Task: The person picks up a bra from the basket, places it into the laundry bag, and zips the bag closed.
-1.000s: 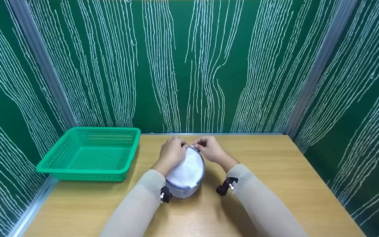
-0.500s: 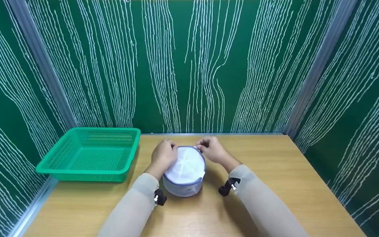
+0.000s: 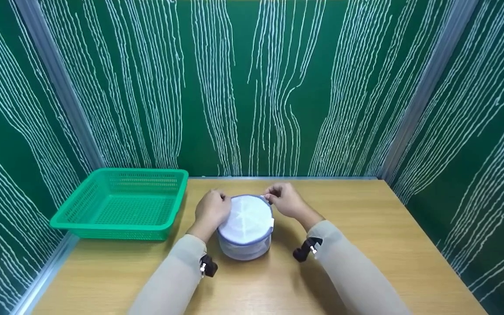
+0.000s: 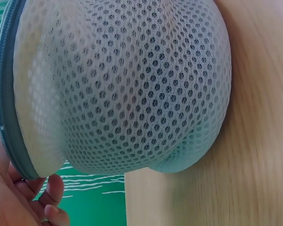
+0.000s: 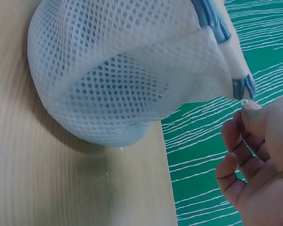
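Observation:
A round white mesh laundry bag (image 3: 245, 223) with a blue zippered rim stands on the table between both hands. My left hand (image 3: 212, 208) grips the rim at its left side; in the left wrist view its fingers (image 4: 54, 188) curl under the blue zipper band (image 4: 9, 113). On the far right of the rim, my right hand (image 3: 285, 199) pinches the zipper's edge between thumb and forefinger. The right wrist view shows the thumb (image 5: 254, 113) right at the end of the blue zipper (image 5: 244, 87), its other fingers curled. The bag's mesh side bulges, and a white tab (image 3: 272, 224) sticks out right.
A green plastic basket (image 3: 173, 218) stands at the back left of the wooden table (image 3: 344, 210). Green panels with white wavy lines (image 3: 252, 87) close off the back and both sides. A black wrist camera (image 3: 306, 249) juts from the right sleeve.
My left hand has slid left and nearer along the rim, while the right has shifted slightly right. The bag has turned, its white tab going from the front to the right side.

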A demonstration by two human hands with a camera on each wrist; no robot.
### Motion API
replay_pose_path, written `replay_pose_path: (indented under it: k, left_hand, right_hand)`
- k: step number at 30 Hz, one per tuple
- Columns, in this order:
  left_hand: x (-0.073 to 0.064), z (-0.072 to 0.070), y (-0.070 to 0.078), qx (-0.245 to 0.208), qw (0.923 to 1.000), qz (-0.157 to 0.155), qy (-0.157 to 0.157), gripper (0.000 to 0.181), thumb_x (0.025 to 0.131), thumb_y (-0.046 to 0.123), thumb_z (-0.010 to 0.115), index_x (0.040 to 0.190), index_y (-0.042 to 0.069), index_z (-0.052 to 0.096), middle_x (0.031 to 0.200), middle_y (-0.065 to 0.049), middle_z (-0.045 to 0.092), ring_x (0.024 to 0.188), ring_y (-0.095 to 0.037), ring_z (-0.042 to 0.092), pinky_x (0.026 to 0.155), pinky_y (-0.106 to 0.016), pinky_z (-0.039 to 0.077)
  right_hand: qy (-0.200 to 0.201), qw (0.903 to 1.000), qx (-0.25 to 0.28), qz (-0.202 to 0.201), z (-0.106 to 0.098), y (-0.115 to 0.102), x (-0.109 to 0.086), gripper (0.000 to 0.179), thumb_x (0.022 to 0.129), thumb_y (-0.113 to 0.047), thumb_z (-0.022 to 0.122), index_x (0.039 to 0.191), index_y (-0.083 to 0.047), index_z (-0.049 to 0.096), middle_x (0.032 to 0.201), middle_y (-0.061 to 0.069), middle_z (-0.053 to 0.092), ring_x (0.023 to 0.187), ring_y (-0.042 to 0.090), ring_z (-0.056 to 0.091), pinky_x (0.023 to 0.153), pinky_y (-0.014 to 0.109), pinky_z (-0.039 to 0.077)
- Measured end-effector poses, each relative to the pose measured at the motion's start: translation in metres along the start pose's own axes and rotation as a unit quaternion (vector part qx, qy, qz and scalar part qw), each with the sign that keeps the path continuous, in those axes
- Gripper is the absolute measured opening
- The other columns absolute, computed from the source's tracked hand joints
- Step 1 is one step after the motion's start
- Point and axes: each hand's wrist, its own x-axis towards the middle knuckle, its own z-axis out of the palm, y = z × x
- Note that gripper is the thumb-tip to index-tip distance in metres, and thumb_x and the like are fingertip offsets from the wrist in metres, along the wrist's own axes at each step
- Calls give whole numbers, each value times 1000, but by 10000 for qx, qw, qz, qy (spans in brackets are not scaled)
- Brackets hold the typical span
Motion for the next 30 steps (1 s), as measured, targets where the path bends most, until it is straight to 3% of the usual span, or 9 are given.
replay_pose_path:
  k: [3, 8, 12, 16, 18, 24, 30]
  left_hand:
    - [-2, 3, 3, -138, 9999, -93, -27, 28, 112, 31, 61, 110, 11, 80, 116, -10, 78, 111, -31, 72, 103, -51, 61]
    - [-4, 9, 12, -134, 9999, 85, 0, 32, 112, 33, 66, 128, 10, 82, 130, -11, 79, 127, -33, 73, 116, -53, 59]
    - [-4, 12, 18, 65, 9983, 570, -49, 36, 115, 36, 64, 135, 11, 81, 137, -12, 76, 135, -35, 69, 122, -56, 54]
    - [-2, 15, 22, 268, 9924, 1202, 14, 33, 116, 36, 63, 129, 13, 83, 132, -9, 78, 134, -34, 67, 120, -58, 51]
    - [-1, 15, 23, 286, 9904, 1351, 47, 31, 116, 35, 64, 125, 13, 84, 129, -8, 78, 133, -33, 68, 118, -58, 51]
    - [2, 17, 25, 83, 9911, 1330, 2, 25, 114, 30, 67, 120, 12, 85, 125, -8, 77, 129, -33, 68, 116, -57, 52]
    - [4, 19, 23, 103, 9929, 1179, 125, 19, 112, 27, 70, 114, 13, 83, 120, -7, 77, 123, -33, 71, 112, -57, 55]
  right_hand:
    - [57, 10000, -62, 44, 2, -1, 0, 10, 110, -6, 72, 109, -9, 81, 107, 9, 80, 99, 20, 72, 89, 32, 64]
    - [112, 9999, -105, -2, 7, -5, 2, 7, 109, -8, 76, 109, -9, 83, 109, 9, 82, 101, 20, 72, 91, 33, 64]
    - [84, 9999, -27, -137, 10, -8, 3, 7, 108, -8, 76, 108, -7, 84, 107, 10, 83, 97, 17, 73, 87, 30, 64]
    - [122, 9989, 42, -440, 13, -10, 5, 9, 108, -6, 76, 105, -3, 84, 104, 10, 83, 91, 12, 70, 80, 24, 60]
    - [154, 9982, 59, -572, 14, -9, 6, 9, 108, -4, 75, 105, -1, 84, 102, 11, 83, 88, 10, 69, 77, 22, 58]
    - [179, 9977, 75, -655, 15, -9, 6, 9, 106, -3, 76, 105, 1, 84, 102, 13, 84, 87, 9, 69, 76, 19, 57]
    - [169, 9983, 67, -549, 13, -7, 6, 9, 107, -1, 75, 106, -1, 84, 106, 13, 84, 93, 14, 73, 84, 25, 62]
